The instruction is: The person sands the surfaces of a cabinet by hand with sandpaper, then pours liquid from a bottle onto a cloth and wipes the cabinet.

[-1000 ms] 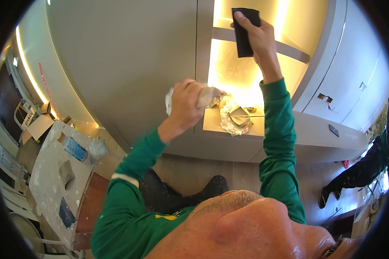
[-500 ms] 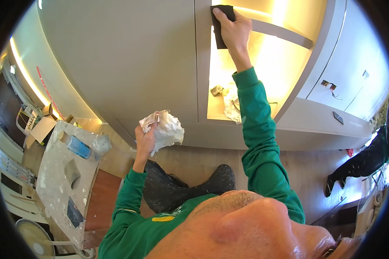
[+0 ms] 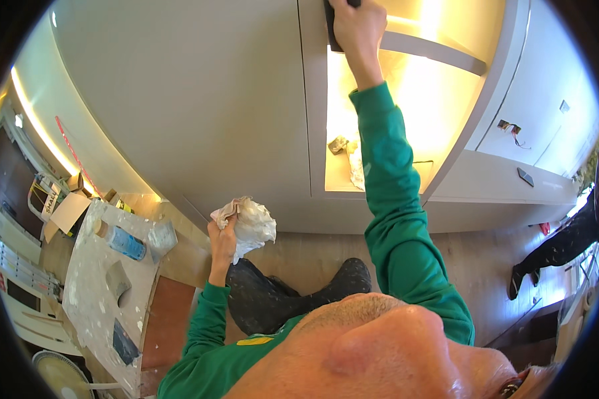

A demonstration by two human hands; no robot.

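Observation:
My left hand is closed around a crumpled white rag with a pinkish edge, low in front of the grey cabinet panel. Up at the top edge of the view, my right hand grips a black sheet that looks like sandpaper. It lies against the upright grey edge of a lit, open cabinet niche; its upper end is out of view. Behind my right forearm, a crumpled white cloth and a small brownish lump lie on the niche floor, partly hidden.
To my left stands a paint-spattered table with a blue-labelled bottle, a clear container and dark flat pieces. A fan is at lower left. Loose wires stick out of the right wall. Another person's leg is at far right.
My right hand and the black sheet have moved up along the cabinet edge, partly out of view. My left hand with the rag sits slightly lower, and the whole view has shifted a little.

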